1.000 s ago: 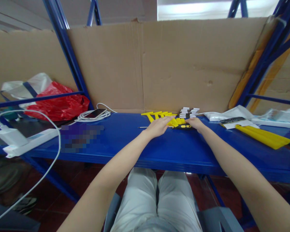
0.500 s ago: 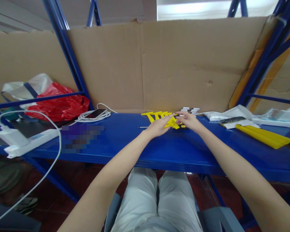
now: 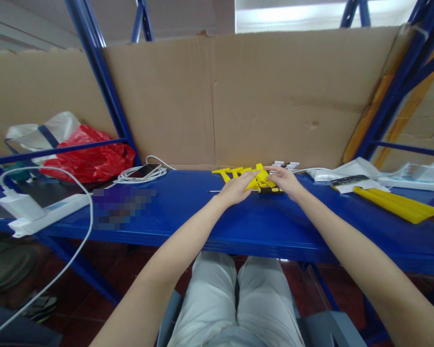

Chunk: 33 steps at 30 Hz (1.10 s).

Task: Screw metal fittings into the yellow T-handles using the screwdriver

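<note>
A yellow plastic part (image 3: pixel 261 177) is between my two hands, over the far middle of the blue bench. My left hand (image 3: pixel 236 189) grips its left side, and my right hand (image 3: pixel 286 181) has its fingers on the right side. Beyond the left hand lie several similar yellow plastic pieces (image 3: pixel 222 172) in a row, partly covered by that hand. Under the hands is a screwdriver; its black and yellow handle (image 3: pixel 271 191) shows below the part, and its thin shaft (image 3: pixel 214 191) sticks out to the left. The exact shape of the held part is partly hidden by my fingers.
A cardboard sheet (image 3: pixel 217 101) stands behind the bench (image 3: pixel 188 217). On the left are a phone with a coiled white cable (image 3: pixel 141 173), a power strip (image 3: pixel 50 214) and a red bag (image 3: pixel 90 156). At right lie a long yellow piece (image 3: pixel 394 205) and a white packet (image 3: pixel 347 169).
The yellow part between my hands has turned, and one end now points up. More of the screwdriver handle shows beneath it. Both hands have stayed almost in place.
</note>
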### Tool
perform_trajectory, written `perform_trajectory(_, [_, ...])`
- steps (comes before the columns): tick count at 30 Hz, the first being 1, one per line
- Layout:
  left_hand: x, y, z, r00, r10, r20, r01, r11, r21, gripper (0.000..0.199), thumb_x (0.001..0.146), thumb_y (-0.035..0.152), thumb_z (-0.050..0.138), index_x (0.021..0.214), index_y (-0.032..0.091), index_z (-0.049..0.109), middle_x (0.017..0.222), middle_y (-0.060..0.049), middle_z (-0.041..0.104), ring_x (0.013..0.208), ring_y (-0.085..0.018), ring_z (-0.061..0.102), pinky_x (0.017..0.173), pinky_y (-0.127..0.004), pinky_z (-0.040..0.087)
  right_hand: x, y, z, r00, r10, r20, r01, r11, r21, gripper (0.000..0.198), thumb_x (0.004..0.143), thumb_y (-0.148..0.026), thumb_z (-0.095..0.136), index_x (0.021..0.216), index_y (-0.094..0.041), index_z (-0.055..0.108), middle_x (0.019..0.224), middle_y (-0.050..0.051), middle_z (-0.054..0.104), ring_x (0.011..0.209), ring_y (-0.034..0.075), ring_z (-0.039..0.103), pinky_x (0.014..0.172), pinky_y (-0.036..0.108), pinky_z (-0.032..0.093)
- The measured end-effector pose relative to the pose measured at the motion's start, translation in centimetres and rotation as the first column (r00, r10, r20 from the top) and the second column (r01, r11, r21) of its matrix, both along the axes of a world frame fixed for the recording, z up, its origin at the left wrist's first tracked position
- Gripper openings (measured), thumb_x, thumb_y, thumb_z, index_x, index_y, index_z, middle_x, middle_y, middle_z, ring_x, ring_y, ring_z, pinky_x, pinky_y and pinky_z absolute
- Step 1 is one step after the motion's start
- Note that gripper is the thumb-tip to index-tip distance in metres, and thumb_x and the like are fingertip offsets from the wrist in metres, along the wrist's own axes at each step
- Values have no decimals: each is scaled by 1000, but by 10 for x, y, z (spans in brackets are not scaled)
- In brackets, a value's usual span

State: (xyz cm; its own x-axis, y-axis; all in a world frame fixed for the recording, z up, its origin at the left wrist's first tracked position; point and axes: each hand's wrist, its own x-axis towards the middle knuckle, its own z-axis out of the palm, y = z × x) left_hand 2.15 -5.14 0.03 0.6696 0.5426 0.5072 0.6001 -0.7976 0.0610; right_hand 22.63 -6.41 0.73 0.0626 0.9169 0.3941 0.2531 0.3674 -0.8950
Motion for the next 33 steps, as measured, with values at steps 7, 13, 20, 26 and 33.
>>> perform_trajectory(7, [0, -2, 2, 1000, 18, -22, -18, 1000, 9, 52, 95, 18, 52, 147, 19, 48, 149, -11, 54, 138, -24, 51, 112, -42, 45, 18, 11, 3, 942, -313, -119, 321, 945, 58, 36, 77, -19, 58, 110, -16, 70, 67, 0, 67, 51, 12, 59, 50, 23, 46])
perform_trajectory(13, [-1, 0, 0, 1000, 2, -13, -2, 1000, 20, 52, 96, 24, 53, 147, 23, 49, 147, -9, 57, 135, -24, 54, 109, -42, 47, 29, 16, 4, 869, -468, -160, 475, 880, 6, 33, 81, -20, 55, 110, -15, 70, 71, 4, 68, 54, 15, 60, 48, 25, 45])
perform_trajectory(20, [0, -2, 2, 1000, 8, -8, -7, 1000, 10, 52, 94, 24, 55, 146, 21, 51, 146, -9, 58, 133, -24, 56, 109, -41, 48, 33, 12, 9, 826, -515, -229, 524, 851, -23, 32, 79, -14, 52, 107, -14, 68, 76, 4, 69, 52, 12, 58, 45, 22, 45])
perform_trajectory(26, [0, -2, 2, 1000, -27, 10, 27, 999, 31, 54, 93, 25, 55, 148, 23, 49, 145, -9, 59, 133, -25, 55, 110, -44, 46, 38, 12, 9, 811, -509, -288, 517, 854, -54, 31, 80, -15, 54, 107, -13, 67, 69, 3, 66, 48, 11, 56, 37, 19, 36])
perform_trajectory(33, [0, -6, 3, 994, -106, -13, 106, 994, 35, 63, 93, 27, 58, 153, 21, 41, 148, -9, 56, 134, -23, 55, 109, -39, 47, 44, 19, 3, 824, -490, -283, 499, 866, -46, 22, 78, -17, 58, 95, -15, 71, 63, 2, 63, 47, 12, 53, 40, 22, 40])
